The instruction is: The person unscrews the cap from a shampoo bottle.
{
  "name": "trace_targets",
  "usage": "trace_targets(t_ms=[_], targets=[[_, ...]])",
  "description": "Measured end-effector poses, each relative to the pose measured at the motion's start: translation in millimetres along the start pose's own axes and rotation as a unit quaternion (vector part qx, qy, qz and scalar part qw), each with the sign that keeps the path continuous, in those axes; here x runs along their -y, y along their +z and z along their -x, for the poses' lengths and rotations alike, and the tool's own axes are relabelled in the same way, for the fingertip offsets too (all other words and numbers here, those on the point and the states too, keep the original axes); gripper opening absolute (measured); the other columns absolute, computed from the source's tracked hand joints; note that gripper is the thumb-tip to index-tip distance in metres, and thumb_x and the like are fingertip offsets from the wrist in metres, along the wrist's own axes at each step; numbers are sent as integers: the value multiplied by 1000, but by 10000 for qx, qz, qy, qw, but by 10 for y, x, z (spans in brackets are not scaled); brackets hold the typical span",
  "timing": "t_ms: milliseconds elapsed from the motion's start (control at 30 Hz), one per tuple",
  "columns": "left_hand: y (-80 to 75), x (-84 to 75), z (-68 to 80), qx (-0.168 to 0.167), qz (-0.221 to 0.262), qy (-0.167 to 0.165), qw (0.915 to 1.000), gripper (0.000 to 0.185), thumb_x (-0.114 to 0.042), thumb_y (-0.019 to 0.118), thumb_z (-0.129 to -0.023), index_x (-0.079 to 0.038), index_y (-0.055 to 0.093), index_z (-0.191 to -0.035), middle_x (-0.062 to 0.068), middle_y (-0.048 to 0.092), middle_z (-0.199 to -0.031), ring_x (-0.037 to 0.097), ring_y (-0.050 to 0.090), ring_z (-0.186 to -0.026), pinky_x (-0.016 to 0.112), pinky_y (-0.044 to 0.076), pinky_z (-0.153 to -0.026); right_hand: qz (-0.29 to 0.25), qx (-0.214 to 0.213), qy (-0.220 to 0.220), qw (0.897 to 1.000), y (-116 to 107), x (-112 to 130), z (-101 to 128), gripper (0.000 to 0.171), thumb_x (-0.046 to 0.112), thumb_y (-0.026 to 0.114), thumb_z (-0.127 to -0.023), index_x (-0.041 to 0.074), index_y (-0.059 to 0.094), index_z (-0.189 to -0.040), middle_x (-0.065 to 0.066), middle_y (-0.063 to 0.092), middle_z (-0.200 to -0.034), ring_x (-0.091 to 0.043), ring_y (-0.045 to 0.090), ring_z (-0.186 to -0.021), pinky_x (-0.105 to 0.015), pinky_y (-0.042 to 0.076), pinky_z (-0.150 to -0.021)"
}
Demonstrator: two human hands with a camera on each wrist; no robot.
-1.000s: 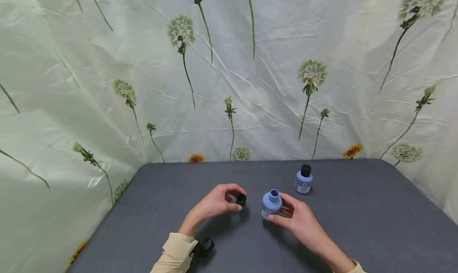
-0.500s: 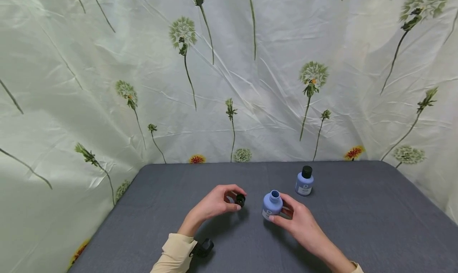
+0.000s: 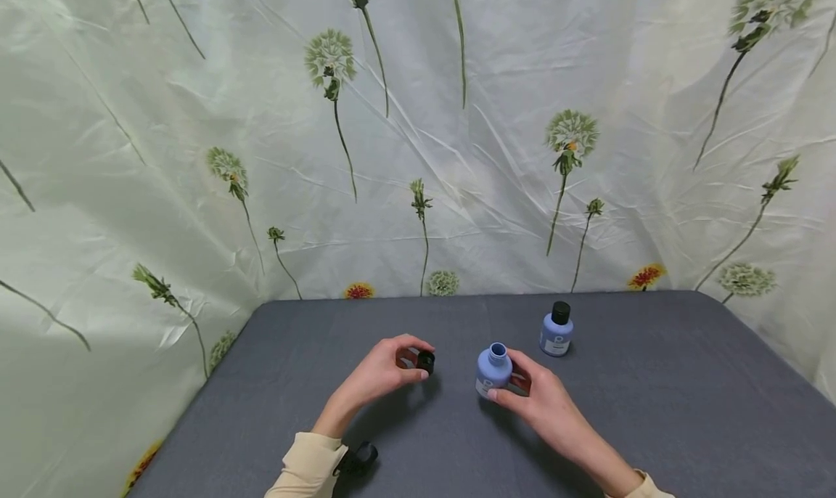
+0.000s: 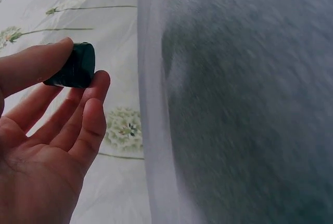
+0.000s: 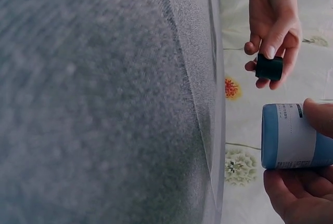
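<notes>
A small black cap (image 3: pixel 426 362) is pinched between the thumb and fingers of my left hand (image 3: pixel 385 371), its hollow side showing in the head view. My right hand (image 3: pixel 538 393) grips a blue bottle (image 3: pixel 493 371) round its body, thumb on the near side, and the uncapped neck points up with its mouth visible. The two hands are apart, with the cap to the left of the bottle. In the left wrist view the cap (image 4: pixel 78 65) sits at the tips of thumb and fingers. The right wrist view shows the bottle's white printed label (image 5: pixel 296 135).
A second blue bottle (image 3: pixel 556 335) with a black cap on stands upright behind my right hand. The table has a dark grey cover (image 3: pixel 313 353). A pale cloth with printed flowers (image 3: pixel 483 193) hangs behind it. A black wrist device (image 3: pixel 358 460) is on my left wrist.
My left hand has drawn a little to the left with the cap, widening the gap to the bottle. The right hand and its bottle have barely moved.
</notes>
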State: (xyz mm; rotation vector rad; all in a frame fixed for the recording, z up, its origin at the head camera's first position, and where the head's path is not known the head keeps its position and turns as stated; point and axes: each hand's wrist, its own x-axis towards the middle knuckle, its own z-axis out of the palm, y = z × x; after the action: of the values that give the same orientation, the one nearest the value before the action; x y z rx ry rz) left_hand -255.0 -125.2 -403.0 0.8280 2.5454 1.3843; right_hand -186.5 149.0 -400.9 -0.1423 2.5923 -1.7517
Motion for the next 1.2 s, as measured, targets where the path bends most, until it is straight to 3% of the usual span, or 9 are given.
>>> trace_targets(t_ms=[200,400,800,1200], targets=[[-35,78,65,-197,44,-46,9998,37,-11,75,-87,-7,66,-123,4,65,-113,19,65,-92,33,52,-73,8,-117,-112,9999,45,1,-46,67,22,85,-78,6,55,-137,-13,60,-131,-30,61,-116,-44,50,-91],[-47,122,93,-661,-20,-93,9978,38,-13,73,-89,-9,64,-126,3,66,-111,19,66,-92,33,53,-73,42,-265,-218,9994,110,22,-124,66,19,85,-77,6,57,-135,-14,62,-128,-31,62,-114,-45,50,-91],[-98,197,58,-1388,-293,-390,9891,37,-8,73,-88,-11,66,-124,4,67,-111,20,65,-94,39,53,-75,-43,-109,-498,9987,264,38,-340,64,12,84,-78,1,56,-135,-16,62,-127,-31,60,-117,-42,48,-95],[-206,273,-21,-1466,-738,-567,9848,35,-7,73,-88,-6,66,-122,6,67,-109,24,65,-97,42,52,-78,-31,33,-653,9979,350,56,-584,63,11,82,-80,-2,54,-135,-17,63,-125,-30,60,-116,-43,49,-94]])
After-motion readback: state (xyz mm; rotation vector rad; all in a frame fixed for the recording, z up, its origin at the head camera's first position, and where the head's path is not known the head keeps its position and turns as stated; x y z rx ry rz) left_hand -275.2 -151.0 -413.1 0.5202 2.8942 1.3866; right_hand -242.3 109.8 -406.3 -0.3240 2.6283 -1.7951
